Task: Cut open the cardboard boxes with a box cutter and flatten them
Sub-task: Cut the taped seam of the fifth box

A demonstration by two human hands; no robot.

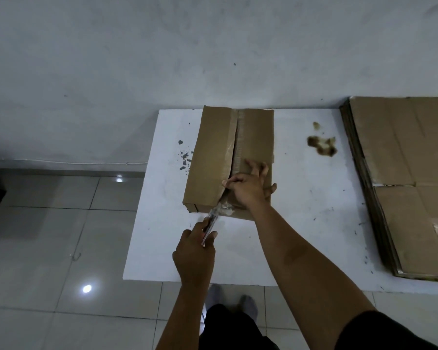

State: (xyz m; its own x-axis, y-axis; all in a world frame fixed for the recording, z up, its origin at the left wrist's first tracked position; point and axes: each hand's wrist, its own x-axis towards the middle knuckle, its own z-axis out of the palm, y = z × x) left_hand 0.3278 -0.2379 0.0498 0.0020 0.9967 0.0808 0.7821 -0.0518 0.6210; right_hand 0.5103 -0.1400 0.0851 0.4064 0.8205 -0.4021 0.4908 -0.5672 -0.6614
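Note:
A brown cardboard box (213, 152) lies on the white table (301, 223), its taped top seam split open along most of its length. My left hand (195, 251) grips a box cutter (211, 224) whose tip sits at the near end of the seam, by torn tape on the box's front face. My right hand (250, 188) rests on the box's right flap near the front, fingers spread over the cardboard and thumb down the right side.
A stack of flattened cardboard boxes (410, 188) lies along the table's right side. Brown stains (323, 145) and dark specks (185, 157) mark the tabletop. A grey wall rises behind, tiled floor (61, 236) lies to the left, and my feet show below the table edge.

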